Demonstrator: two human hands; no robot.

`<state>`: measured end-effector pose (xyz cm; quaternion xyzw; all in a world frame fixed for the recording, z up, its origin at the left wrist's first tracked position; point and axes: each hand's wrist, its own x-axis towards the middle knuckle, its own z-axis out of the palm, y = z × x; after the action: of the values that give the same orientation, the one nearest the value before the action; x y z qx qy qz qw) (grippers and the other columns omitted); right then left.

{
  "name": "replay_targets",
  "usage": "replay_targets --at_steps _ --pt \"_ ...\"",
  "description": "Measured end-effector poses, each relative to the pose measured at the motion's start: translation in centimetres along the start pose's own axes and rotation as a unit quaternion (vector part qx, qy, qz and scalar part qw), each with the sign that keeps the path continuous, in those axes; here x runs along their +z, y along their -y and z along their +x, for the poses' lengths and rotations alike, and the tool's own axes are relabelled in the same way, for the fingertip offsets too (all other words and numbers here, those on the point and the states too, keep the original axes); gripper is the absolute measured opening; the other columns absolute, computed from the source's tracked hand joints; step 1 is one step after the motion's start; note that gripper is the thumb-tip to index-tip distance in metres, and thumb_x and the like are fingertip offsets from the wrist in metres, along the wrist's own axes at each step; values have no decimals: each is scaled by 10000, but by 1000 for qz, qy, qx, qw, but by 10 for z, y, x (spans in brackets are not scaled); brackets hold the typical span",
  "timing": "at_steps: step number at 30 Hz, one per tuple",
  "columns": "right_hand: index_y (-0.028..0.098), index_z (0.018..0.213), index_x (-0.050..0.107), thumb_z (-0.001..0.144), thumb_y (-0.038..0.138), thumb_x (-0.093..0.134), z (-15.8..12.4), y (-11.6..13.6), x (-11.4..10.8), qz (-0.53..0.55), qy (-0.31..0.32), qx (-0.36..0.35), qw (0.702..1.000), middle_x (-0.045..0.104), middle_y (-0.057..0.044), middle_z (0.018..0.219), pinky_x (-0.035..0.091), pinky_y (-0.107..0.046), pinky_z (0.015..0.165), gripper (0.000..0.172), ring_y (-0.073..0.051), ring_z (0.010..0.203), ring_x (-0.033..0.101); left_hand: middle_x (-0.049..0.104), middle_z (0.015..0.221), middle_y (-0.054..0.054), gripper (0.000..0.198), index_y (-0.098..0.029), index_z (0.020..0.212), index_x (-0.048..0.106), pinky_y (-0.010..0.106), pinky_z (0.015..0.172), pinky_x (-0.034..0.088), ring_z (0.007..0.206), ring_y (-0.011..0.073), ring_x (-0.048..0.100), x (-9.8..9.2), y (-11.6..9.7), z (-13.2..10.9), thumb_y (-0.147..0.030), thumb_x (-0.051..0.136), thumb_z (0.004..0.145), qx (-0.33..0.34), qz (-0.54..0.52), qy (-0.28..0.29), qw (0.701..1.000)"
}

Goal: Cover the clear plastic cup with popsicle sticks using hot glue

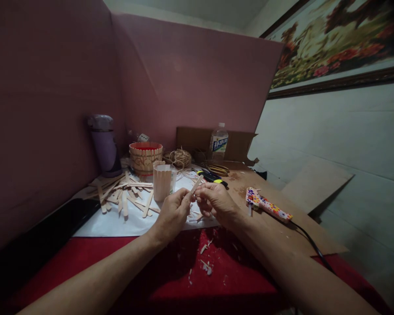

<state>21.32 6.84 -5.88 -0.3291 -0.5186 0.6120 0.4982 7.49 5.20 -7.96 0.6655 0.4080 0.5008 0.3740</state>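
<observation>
Between thumb and fingers, my left hand grips a wooden craft stick, which tilts up and to the right. My right hand is closed close beside it, fingertips pinched near the stick; whatever they hold is too small to make out. Just behind my left hand stands a clear plastic cup with craft sticks set upright side by side around part of its wall. Many loose craft sticks lie heaped to the left on white paper.
At the back are a purple bottle, a stick-covered basket, twine and a plastic bottle. Pliers lie behind my right hand. A patterned glue gun with a cord rests on cardboard. Wood scraps litter the red cloth.
</observation>
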Motion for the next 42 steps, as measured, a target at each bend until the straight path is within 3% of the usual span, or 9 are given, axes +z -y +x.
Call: replay_targets --at_steps 9,14,19,23,28,35,39,42 --pt "154 527 554 592 263 715 -1 2 0 -7 5 5 1000 467 70 406 297 -160 279 205 -36 309 346 411 522 -63 306 -181 713 502 220 455 278 459 83 343 -1 0 0 -430 446 883 27 48 -8 998" --pt "163 517 537 584 211 658 2 -2 -3 10 4 6 1000 453 77 400 261 -157 265 146 -36 299 333 384 493 -78 298 -184 740 504 214 423 255 418 76 311 0 -1 -1 -434 430 884 10 16 4 1000" --pt "151 550 572 595 244 684 1 -1 -3 3 13 6 1000 494 61 434 309 -171 287 153 -44 313 371 389 487 -78 299 -182 733 503 197 396 252 403 66 311 -1 0 0 -447 458 864 -7 -11 -1 1000" --pt "147 577 593 608 265 696 2 2 -3 -15 17 11 1000 492 65 433 293 -166 289 160 -38 312 354 341 443 -102 274 -184 732 501 176 356 215 360 49 245 -1 -5 2 -441 512 827 -49 -91 17 995" --pt "155 572 590 612 254 653 5 -1 -6 -39 22 5 999 467 75 417 295 -170 292 124 -40 315 335 249 400 -128 239 -188 728 493 151 316 154 335 35 137 -3 -11 1 -405 541 818 -136 -237 69 959" --pt "191 607 542 622 291 573 10 -9 -11 -110 -51 -25 992 464 92 412 340 -194 290 105 -61 290 353 222 402 -120 163 -166 724 529 132 319 144 356 30 104 -10 -16 1 -299 537 819 -206 -325 98 918" --pt "194 578 505 680 358 569 10 -7 -9 -127 -72 -46 988 473 79 421 266 -175 286 203 -50 297 341 236 400 -120 158 -163 720 529 129 308 149 348 28 113 -9 -16 2 -295 556 803 -192 -314 72 927" --pt "188 620 521 626 334 675 8 -4 -7 -123 -79 -57 988 470 91 447 260 -163 311 212 -42 334 357 262 395 -118 186 -172 728 520 134 300 156 333 29 136 -7 -12 3 -336 577 795 -161 -290 58 942"
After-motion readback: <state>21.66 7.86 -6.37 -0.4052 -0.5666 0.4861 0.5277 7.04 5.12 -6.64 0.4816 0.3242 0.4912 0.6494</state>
